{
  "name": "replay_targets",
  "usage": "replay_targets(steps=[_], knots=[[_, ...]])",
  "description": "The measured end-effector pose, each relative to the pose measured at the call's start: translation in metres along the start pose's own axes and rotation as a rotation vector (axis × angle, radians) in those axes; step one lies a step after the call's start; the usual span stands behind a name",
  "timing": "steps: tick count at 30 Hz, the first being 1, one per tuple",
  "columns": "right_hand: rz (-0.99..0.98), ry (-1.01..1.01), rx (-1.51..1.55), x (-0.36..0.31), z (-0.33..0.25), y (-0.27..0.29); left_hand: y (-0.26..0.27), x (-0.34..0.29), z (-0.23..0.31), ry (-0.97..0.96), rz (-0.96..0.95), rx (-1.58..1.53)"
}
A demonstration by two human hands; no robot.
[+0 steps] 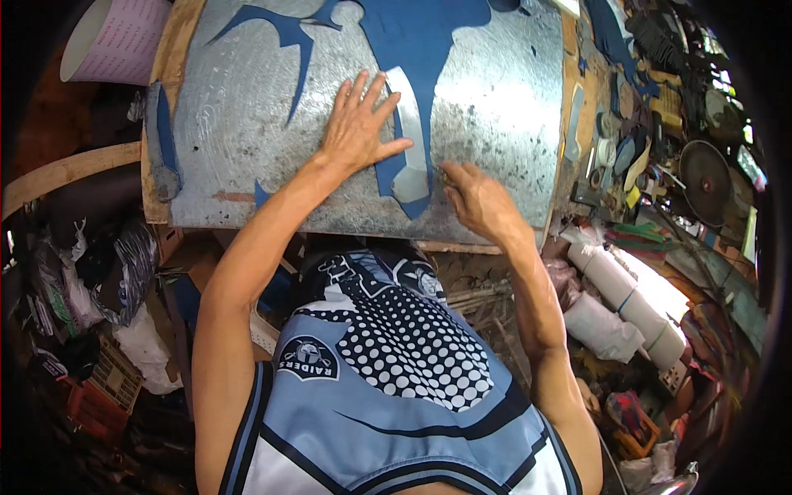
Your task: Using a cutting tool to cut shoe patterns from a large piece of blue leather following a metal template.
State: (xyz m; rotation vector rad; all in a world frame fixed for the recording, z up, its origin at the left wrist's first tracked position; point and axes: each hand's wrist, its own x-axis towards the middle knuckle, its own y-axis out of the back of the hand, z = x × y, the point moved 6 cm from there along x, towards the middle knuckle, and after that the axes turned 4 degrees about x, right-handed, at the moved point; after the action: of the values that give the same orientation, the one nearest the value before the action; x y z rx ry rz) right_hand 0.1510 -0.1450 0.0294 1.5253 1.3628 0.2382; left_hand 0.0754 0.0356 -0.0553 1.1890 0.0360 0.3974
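Observation:
A blue sheet of leather-like material (417, 41) lies on a metal-topped work table (495, 124), narrowing toward me. On its lower tail rests a pale grey curved template (412, 132), wider and rounded at the near end. My left hand (359, 124) lies flat with fingers spread, its fingertips and thumb at the template's left edge. Just right of the template's near end is my right hand (483, 198), its fingers closed in a pinch. Something small pokes out at its fingertips, too small to name.
Blue offcuts (289, 33) lie at the far left of the table, with another template and blue strip (165, 148) on its left edge. A white bucket (115, 37) stands beyond. At right are tape rolls (606, 140), a round dark disc (705, 181) and wrapped white rolls (627, 305).

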Motion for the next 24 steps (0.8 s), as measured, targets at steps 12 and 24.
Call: replay_targets(steps=[12,24], knots=[[0.194,0.185,0.039,0.054,-0.046,-0.009,0.021,0.095,0.008,-0.194,-0.650,-0.005],[0.424,0.017,0.109,0.120,-0.036,-0.004,-0.018,0.149,0.033,-0.046,-1.147,0.008]])
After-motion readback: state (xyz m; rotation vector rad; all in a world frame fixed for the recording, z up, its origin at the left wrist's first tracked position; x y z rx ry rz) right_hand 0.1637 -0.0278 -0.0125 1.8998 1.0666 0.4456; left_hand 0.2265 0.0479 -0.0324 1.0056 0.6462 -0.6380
